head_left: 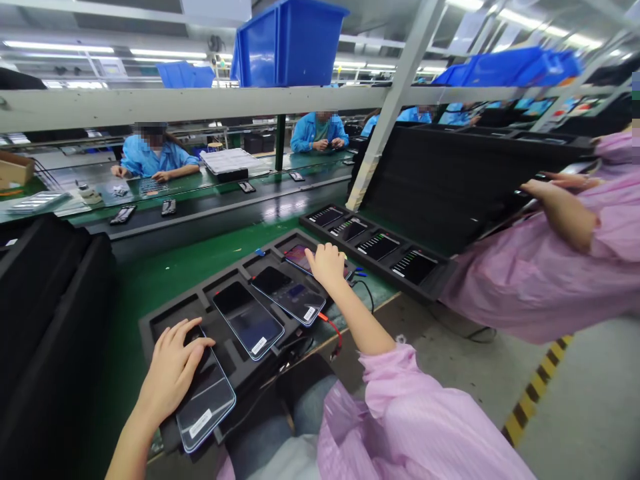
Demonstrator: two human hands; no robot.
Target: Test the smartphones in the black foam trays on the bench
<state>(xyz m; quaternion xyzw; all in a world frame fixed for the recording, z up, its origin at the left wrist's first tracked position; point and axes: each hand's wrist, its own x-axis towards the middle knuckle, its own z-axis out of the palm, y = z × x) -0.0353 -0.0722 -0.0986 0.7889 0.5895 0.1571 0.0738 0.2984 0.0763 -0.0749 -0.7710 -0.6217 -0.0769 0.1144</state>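
My left hand [173,367] lies over the upper end of a dark-screened smartphone [207,400], its fingers spread and its thumb on the glass. That phone slants over the near edge of a black foam tray [147,327]. My right hand [327,267] is bent over a smartphone with a lit screen [296,255] at the tray's right end, thumb on the screen side; its fingertips are partly hidden. Between my hands lie a dark smartphone [247,317] and another smartphone [287,290], both with white labels at their near ends. A red-tipped cable [330,322] meets the latter's lower corner.
Right of my tray, a second black tray [365,243] holds several devices with lit screens. A co-worker's pink sleeve [540,267] and hand are beside it. Black foam pieces [50,320] stand at left. Beyond runs a conveyor [200,217] carrying phones. A blue bin [290,43] sits overhead.
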